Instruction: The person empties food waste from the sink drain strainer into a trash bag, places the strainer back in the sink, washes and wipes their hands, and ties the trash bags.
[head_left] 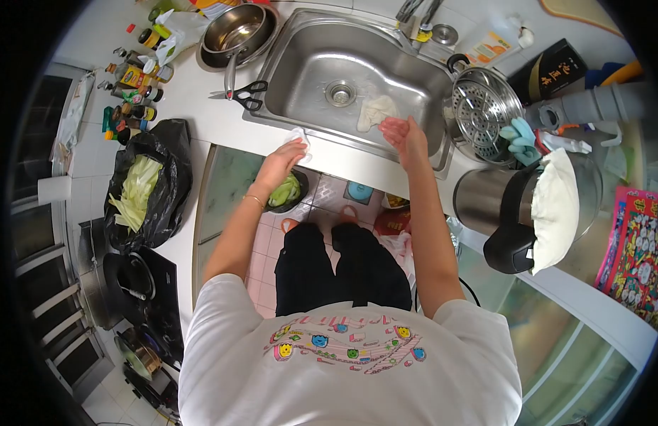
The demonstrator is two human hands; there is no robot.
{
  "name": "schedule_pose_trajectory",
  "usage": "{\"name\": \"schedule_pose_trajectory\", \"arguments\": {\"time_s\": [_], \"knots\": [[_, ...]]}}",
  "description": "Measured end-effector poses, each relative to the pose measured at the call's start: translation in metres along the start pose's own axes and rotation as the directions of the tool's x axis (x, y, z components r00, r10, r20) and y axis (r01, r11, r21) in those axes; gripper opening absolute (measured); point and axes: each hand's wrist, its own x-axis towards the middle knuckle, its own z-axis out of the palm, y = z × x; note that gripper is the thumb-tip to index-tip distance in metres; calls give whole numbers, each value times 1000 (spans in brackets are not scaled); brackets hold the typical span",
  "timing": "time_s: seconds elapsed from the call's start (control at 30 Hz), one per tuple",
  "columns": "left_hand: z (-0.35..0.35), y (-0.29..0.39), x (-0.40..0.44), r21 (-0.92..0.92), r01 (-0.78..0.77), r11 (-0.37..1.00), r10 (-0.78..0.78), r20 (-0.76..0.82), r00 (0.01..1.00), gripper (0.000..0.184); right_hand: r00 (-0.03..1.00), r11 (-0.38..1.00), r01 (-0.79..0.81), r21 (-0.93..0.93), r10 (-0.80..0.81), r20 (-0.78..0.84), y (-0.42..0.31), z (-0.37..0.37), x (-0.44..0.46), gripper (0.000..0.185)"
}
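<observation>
My left hand (286, 157) presses a white cloth (299, 144) on the white counter edge in front of the steel sink (315, 64), its fingers closed on it. Over the sink's right front part, my right hand (405, 140) is held palm up with its fingers stretched out and nothing in it. Just beyond it, a crumpled wet cloth (376, 112) lies on the sink bottom, right of the drain (340, 93). Black-handled scissors (251, 95) rest at the sink's left edge, beside a steel pan (235, 32).
At left are a black bag (171, 160) with leafy greens (139, 186), bottles (134, 77) and a stove (158, 284). A steamer rack (483, 113) and a large kettle (485, 199) stand at right. A bin (300, 201) with green peelings is below the counter.
</observation>
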Motion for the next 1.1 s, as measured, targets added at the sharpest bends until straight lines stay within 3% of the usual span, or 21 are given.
{"name": "schedule_pose_trajectory", "arguments": {"time_s": [0.17,0.27,0.57,0.67,0.77,0.9,1.07,1.1], "knots": [[-1,18,-5,95,81,992,-74,-81,994,30,999,999,-41,-3,41,20,5,9,4,53],[5,8,-8,47,55,997,-46,-169,985,31,998,998,-57,-8,57,35,5,18,6,53],[-3,-5,-28,366,112,924,-18,-250,968,29,990,992,-115,-43,118,80,16,47,9,51],[-13,-23,-48,391,139,910,-19,-295,955,29,986,991,-126,-49,130,100,22,47,11,51],[-19,-40,-80,250,361,898,-249,-387,888,29,985,989,-133,-62,139,102,23,50,12,52],[-18,-30,-71,44,360,932,-265,-595,759,18,985,989,-141,-39,144,97,30,61,13,50],[-25,-30,-69,-84,433,897,-372,-672,640,14,977,982,-158,-101,171,130,33,80,9,47],[-22,-39,-79,-200,443,874,-455,-658,601,14,977,981,-158,-116,172,127,34,85,7,46]]}}
